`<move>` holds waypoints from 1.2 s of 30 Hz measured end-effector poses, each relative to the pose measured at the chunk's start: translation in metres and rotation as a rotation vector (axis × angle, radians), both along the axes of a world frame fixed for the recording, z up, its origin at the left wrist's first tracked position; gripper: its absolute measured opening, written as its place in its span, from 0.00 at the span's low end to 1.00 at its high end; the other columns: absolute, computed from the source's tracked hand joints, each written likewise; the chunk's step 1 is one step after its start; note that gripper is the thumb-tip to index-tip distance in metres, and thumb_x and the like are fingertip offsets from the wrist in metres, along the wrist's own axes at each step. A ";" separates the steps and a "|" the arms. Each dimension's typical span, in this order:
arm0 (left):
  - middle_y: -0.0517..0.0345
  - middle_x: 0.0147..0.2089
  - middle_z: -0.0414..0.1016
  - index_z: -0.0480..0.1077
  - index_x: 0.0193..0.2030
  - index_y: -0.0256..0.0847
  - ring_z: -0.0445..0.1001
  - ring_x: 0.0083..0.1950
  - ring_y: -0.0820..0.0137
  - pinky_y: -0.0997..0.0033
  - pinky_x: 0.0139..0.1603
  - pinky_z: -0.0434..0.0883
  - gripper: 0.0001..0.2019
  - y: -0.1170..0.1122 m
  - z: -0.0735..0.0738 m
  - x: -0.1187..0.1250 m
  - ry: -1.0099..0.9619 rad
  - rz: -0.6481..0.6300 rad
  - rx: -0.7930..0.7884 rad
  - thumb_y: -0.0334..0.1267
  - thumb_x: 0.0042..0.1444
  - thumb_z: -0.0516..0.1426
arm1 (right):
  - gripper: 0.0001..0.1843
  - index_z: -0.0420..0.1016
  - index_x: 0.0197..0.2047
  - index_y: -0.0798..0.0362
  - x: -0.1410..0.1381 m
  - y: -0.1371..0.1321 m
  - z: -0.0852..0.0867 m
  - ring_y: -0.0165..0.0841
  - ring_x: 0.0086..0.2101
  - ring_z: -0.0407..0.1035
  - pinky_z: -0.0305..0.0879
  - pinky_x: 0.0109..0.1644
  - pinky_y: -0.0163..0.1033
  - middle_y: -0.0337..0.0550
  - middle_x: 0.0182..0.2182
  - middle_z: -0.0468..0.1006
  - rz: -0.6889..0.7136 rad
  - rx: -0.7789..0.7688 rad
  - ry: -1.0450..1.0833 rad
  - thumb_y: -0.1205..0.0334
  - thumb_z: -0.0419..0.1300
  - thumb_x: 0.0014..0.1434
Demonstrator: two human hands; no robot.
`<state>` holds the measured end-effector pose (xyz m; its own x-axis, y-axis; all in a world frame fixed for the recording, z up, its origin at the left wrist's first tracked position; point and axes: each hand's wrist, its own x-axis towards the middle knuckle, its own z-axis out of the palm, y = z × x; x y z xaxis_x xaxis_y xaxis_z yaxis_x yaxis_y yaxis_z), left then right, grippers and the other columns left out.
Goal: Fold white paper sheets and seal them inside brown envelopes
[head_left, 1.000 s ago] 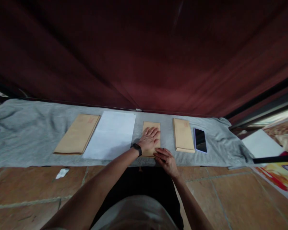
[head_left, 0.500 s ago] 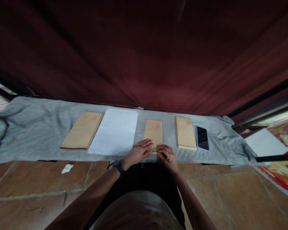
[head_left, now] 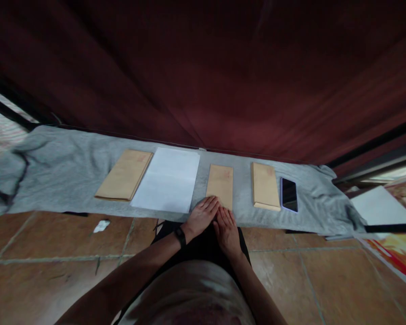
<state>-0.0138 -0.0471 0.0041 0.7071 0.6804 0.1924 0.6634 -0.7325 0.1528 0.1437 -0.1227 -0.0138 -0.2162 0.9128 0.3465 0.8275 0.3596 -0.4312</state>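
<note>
A brown paper envelope (head_left: pixel 220 180) lies on the grey cloth in front of me, its long side running away from me. My left hand (head_left: pixel 203 216) rests flat over its near left corner, fingers stretched out. Beside it my right hand (head_left: pixel 227 231) lies with straight fingers on the envelope's near end, fingertips close to the left hand. Both hands cover that end, so its flap cannot be seen. Left of the envelope are white paper sheets (head_left: pixel 167 178) and a stack of brown envelopes (head_left: pixel 124 175). To the right sits another stack of envelopes (head_left: pixel 265 185).
A phone (head_left: pixel 289 195) in a purple case lies right of the right stack. Grey cloth (head_left: pixel 64 176) covers the narrow table. Dark red fabric (head_left: pixel 203 90) hangs behind it. A crumpled white scrap (head_left: pixel 102 226) is on the tiled floor (head_left: pixel 149 239).
My right hand has moved left and flattened from curled, pinching fingers at the envelope's near right corner. The left hand stays on the envelope. The view has shifted slightly.
</note>
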 end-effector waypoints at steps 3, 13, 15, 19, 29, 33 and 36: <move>0.40 0.70 0.64 0.61 0.67 0.34 0.60 0.72 0.59 0.54 0.71 0.61 0.24 -0.004 0.000 -0.001 0.037 -0.024 -0.001 0.26 0.64 0.50 | 0.29 0.52 0.74 0.52 0.003 -0.001 0.000 0.43 0.68 0.55 0.54 0.72 0.60 0.53 0.68 0.62 0.001 -0.024 -0.011 0.62 0.47 0.72; 0.41 0.73 0.57 0.56 0.71 0.31 0.52 0.75 0.59 0.56 0.75 0.55 0.25 -0.019 -0.004 -0.024 0.016 -0.027 0.030 0.33 0.68 0.49 | 0.29 0.52 0.74 0.48 0.009 0.001 0.002 0.42 0.68 0.56 0.52 0.72 0.58 0.49 0.68 0.63 0.004 -0.036 -0.043 0.61 0.47 0.72; 0.38 0.74 0.55 0.55 0.71 0.29 0.51 0.76 0.57 0.54 0.75 0.55 0.27 -0.023 -0.005 -0.025 0.015 0.004 0.038 0.38 0.69 0.50 | 0.28 0.52 0.74 0.49 0.012 0.001 0.002 0.42 0.68 0.57 0.53 0.72 0.57 0.50 0.68 0.63 0.000 -0.032 -0.055 0.61 0.47 0.73; 0.35 0.74 0.54 0.53 0.72 0.28 0.50 0.76 0.55 0.52 0.74 0.54 0.29 -0.029 -0.006 -0.028 0.030 0.033 0.040 0.43 0.69 0.50 | 0.27 0.53 0.73 0.47 0.026 -0.003 0.003 0.41 0.67 0.58 0.52 0.72 0.58 0.48 0.68 0.63 -0.029 -0.034 -0.068 0.61 0.46 0.73; 0.31 0.74 0.52 0.52 0.72 0.24 0.47 0.77 0.51 0.50 0.75 0.53 0.35 -0.037 -0.002 -0.029 0.109 0.103 0.021 0.47 0.67 0.53 | 0.30 0.50 0.75 0.50 0.034 -0.013 0.008 0.44 0.69 0.53 0.50 0.72 0.60 0.51 0.69 0.60 -0.105 0.001 -0.132 0.61 0.48 0.72; 0.31 0.74 0.53 0.53 0.72 0.25 0.48 0.76 0.51 0.50 0.74 0.53 0.33 -0.039 -0.002 -0.025 0.136 0.116 0.014 0.47 0.67 0.51 | 0.29 0.52 0.74 0.55 0.008 -0.004 0.011 0.43 0.70 0.51 0.53 0.71 0.57 0.53 0.69 0.60 -0.019 -0.003 -0.169 0.60 0.47 0.73; 0.34 0.74 0.52 0.53 0.72 0.29 0.49 0.76 0.53 0.51 0.74 0.53 0.31 -0.040 -0.001 -0.025 0.141 0.124 0.014 0.44 0.68 0.49 | 0.28 0.55 0.72 0.60 -0.005 0.002 0.010 0.42 0.69 0.53 0.54 0.71 0.54 0.56 0.68 0.63 0.028 -0.027 -0.204 0.59 0.47 0.73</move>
